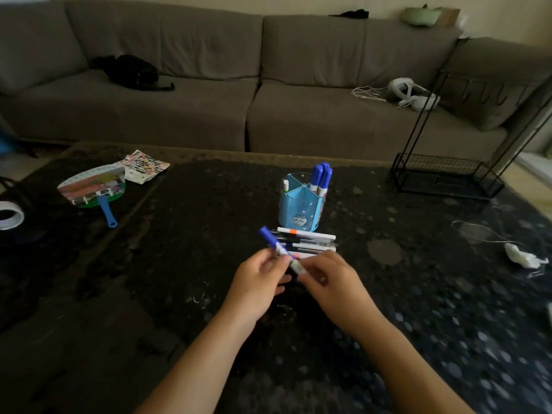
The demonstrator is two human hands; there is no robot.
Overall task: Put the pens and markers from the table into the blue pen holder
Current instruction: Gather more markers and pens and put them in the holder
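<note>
Head view: a blue-capped marker (pixel 280 248) is held above the dark table (pixel 179 234), cap end tilted toward the far left. It is pinched at mid-barrel by the closed fingers of the left hand (pixel 259 283); its near end is gripped by the closed fingers of the right hand (pixel 328 279). A row of pens (pixel 307 242) lies just beyond the fingers. The blue pen holder (pixel 301 204), already loaded with markers, stands behind the row, toward the table's far edge.

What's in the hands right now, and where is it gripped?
A blue-capped marker: left hand pinches mid-barrel, right hand holds the tail end.
</note>
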